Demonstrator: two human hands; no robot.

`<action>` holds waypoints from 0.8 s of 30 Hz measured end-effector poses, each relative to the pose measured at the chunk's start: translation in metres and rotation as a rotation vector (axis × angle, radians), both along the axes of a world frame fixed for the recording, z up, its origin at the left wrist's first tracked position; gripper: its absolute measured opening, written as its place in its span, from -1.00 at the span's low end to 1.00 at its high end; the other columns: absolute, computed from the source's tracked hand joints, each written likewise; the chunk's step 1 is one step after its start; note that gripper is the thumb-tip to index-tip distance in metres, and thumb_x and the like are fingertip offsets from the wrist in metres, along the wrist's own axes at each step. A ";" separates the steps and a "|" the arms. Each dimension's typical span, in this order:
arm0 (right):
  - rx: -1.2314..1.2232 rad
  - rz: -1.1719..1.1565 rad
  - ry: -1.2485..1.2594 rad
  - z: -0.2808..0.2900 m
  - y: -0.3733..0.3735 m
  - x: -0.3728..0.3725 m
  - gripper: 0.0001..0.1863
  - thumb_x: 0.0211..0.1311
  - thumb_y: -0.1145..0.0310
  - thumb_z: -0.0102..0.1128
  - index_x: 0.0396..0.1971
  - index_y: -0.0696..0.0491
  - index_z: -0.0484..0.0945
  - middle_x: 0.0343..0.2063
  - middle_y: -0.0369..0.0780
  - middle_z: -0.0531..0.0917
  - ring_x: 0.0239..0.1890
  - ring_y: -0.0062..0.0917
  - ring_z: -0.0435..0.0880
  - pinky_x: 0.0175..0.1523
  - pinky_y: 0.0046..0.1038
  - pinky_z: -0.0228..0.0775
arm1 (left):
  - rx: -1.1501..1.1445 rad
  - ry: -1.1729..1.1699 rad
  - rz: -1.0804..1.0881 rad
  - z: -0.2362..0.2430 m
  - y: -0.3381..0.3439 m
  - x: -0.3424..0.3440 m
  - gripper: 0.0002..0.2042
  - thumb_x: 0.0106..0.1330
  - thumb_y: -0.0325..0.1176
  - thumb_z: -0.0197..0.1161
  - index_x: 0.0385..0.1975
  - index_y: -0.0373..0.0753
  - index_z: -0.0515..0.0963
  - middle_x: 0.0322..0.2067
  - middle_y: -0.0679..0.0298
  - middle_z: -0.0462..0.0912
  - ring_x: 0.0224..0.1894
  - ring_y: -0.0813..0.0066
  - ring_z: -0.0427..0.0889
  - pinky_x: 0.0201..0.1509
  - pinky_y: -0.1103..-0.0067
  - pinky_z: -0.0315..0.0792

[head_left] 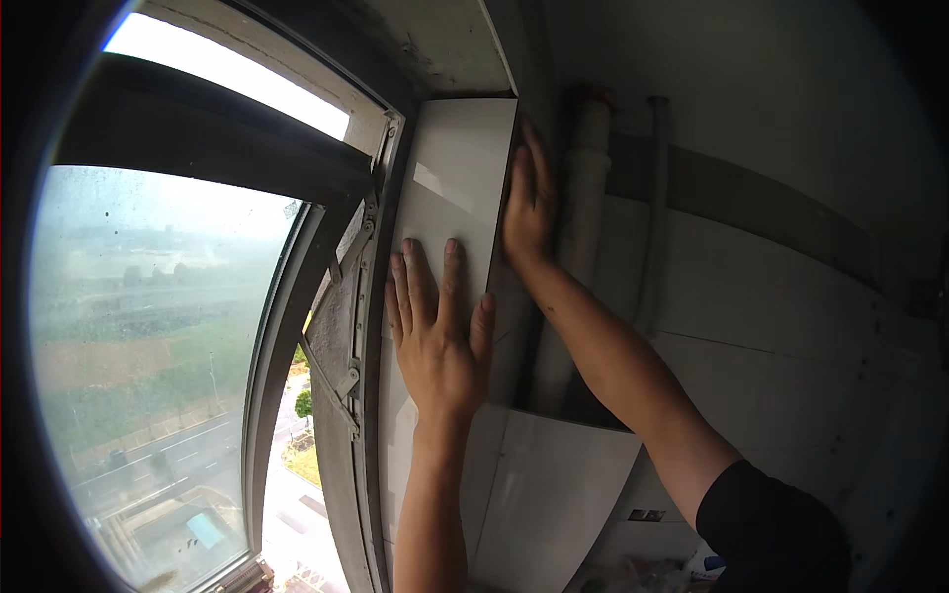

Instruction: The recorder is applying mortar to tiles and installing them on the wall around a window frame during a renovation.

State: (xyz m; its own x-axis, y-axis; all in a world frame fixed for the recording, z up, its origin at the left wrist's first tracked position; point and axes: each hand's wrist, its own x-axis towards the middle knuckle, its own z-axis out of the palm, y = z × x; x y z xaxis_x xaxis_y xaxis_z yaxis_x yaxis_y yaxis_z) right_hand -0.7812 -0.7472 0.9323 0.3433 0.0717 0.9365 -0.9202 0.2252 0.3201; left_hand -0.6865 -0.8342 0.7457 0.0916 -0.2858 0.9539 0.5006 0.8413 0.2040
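A glossy white wall tile (460, 148), tall and narrow, stands upright on the window reveal, close under the rough ceiling strip. My left hand (435, 341) lies flat on the tile's face, fingers spread and pointing up, thumb near its right edge. Higher up, my right hand (531, 203) rests along that right edge with its fingers stretched upward; part of its palm side is hidden. Neither hand grips around anything. Below and to the right, more white tiles (554, 484) cover the wall.
On the left, a dark-framed window sash (272, 395) is tilted outward on metal stay arms (341, 395), with a road far below. Right of the tile, a vertical pipe (588, 178) and a thinner pipe (657, 208) run down the dim wall. A socket box (647, 515) sits low.
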 end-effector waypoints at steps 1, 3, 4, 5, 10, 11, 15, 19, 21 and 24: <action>-0.003 -0.007 0.006 0.001 0.003 -0.002 -0.47 0.86 0.16 -0.03 0.58 0.13 0.48 0.55 0.01 0.49 0.57 -0.12 0.47 0.66 -0.18 0.25 | 0.003 0.005 -0.015 -0.001 0.001 -0.002 -0.37 0.72 0.05 0.17 0.70 0.01 0.39 0.73 -0.12 0.19 0.78 -0.18 0.11 0.81 0.05 0.00; -0.008 -0.009 -0.002 -0.002 0.006 0.000 -0.46 0.85 0.16 -0.01 0.58 0.13 0.47 0.55 0.02 0.49 0.57 -0.12 0.47 0.65 -0.18 0.26 | 0.009 0.013 -0.038 -0.002 0.003 0.000 -0.40 0.71 0.02 0.20 0.68 0.04 0.43 0.72 -0.11 0.20 0.77 -0.18 0.13 0.82 0.04 -0.01; -0.012 -0.003 -0.014 -0.004 0.005 0.002 -0.45 0.84 0.15 0.01 0.59 0.14 0.47 0.54 0.02 0.49 0.57 -0.12 0.47 0.65 -0.19 0.27 | 0.015 0.017 -0.039 -0.003 0.002 0.000 -0.40 0.71 0.02 0.20 0.68 0.04 0.43 0.72 -0.11 0.20 0.77 -0.18 0.13 0.82 0.04 -0.01; -0.006 -0.004 -0.011 -0.005 0.003 0.005 -0.45 0.84 0.15 0.01 0.59 0.14 0.47 0.54 0.02 0.49 0.57 -0.12 0.47 0.65 -0.19 0.27 | 0.016 0.009 -0.032 -0.004 0.001 0.001 -0.41 0.72 0.02 0.17 0.68 0.02 0.43 0.72 -0.11 0.21 0.77 -0.18 0.13 0.81 0.04 0.00; 0.016 0.074 -0.119 -0.007 0.003 0.010 -0.36 0.82 0.02 0.06 0.60 0.17 0.44 0.54 0.04 0.48 0.59 -0.16 0.44 0.64 -0.21 0.27 | 0.011 0.003 -0.072 -0.027 -0.002 0.009 -0.42 0.74 -0.01 0.15 0.66 -0.04 0.45 0.72 -0.09 0.21 0.77 -0.19 0.14 0.81 0.04 0.01; 0.025 0.067 -0.111 -0.005 0.003 0.009 -0.36 0.82 0.02 0.06 0.60 0.17 0.44 0.54 0.04 0.48 0.59 -0.16 0.44 0.64 -0.21 0.27 | 0.010 -0.003 -0.091 -0.034 -0.004 0.011 -0.44 0.74 -0.04 0.14 0.65 -0.06 0.47 0.72 -0.09 0.22 0.77 -0.19 0.15 0.80 0.04 0.02; 0.063 0.168 -0.161 -0.002 0.004 0.006 -0.31 0.80 -0.02 0.08 0.62 0.18 0.41 0.55 0.01 0.47 0.59 -0.20 0.44 0.64 -0.25 0.26 | 0.007 0.021 -0.147 -0.045 -0.014 0.004 -0.48 0.66 -0.28 0.24 0.59 -0.10 0.54 0.67 -0.03 0.36 0.72 -0.11 0.28 0.78 0.06 0.16; 0.104 0.166 -0.118 -0.002 0.001 0.006 -0.30 0.80 -0.02 0.08 0.63 0.18 0.40 0.53 0.00 0.48 0.53 -0.22 0.49 0.62 -0.26 0.28 | 0.051 0.132 -0.181 -0.049 -0.022 -0.009 -0.52 0.60 -0.51 0.22 0.50 -0.28 0.58 0.58 0.01 0.52 0.67 -0.06 0.41 0.75 0.09 0.25; 0.105 0.168 -0.113 -0.003 -0.002 0.004 -0.31 0.81 -0.02 0.08 0.63 0.18 0.40 0.52 0.00 0.49 0.51 -0.22 0.50 0.62 -0.25 0.28 | 0.053 0.127 -0.177 -0.050 -0.023 -0.013 -0.52 0.61 -0.50 0.22 0.50 -0.27 0.58 0.57 0.01 0.52 0.66 -0.06 0.42 0.75 0.09 0.26; 0.068 0.127 -0.093 -0.001 -0.001 0.001 -0.33 0.81 0.00 0.06 0.63 0.16 0.41 0.50 0.01 0.50 0.51 -0.19 0.50 0.61 -0.24 0.30 | 0.054 0.128 -0.165 -0.050 -0.024 -0.014 -0.53 0.61 -0.49 0.23 0.50 -0.24 0.59 0.56 0.01 0.54 0.65 -0.06 0.44 0.73 0.10 0.29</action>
